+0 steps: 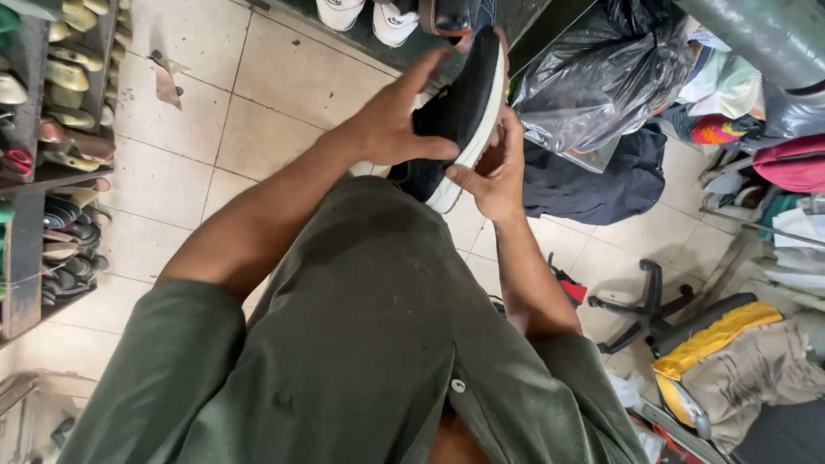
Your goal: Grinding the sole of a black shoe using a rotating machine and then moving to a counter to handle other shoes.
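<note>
Looking down past my green shirt [369, 344], I have my left hand [397, 125] wrapped over the upper of a black shoe [460, 112], fingers closed on it. At three o'clock of it my right hand [494, 176] pinches the white sole edge. The shoe sits tilted above my lap, toe up toward twelve o'clock. Beyond, a black plastic bag [601, 73] lies at two o'clock, white sneakers [369, 15] at twelve, and a shelf of soles [60, 129] at nine.

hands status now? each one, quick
Left hand: closed on the black shoe, gripping its upper.
Right hand: closed on the same shoe, fingers at its white sole edge.
</note>
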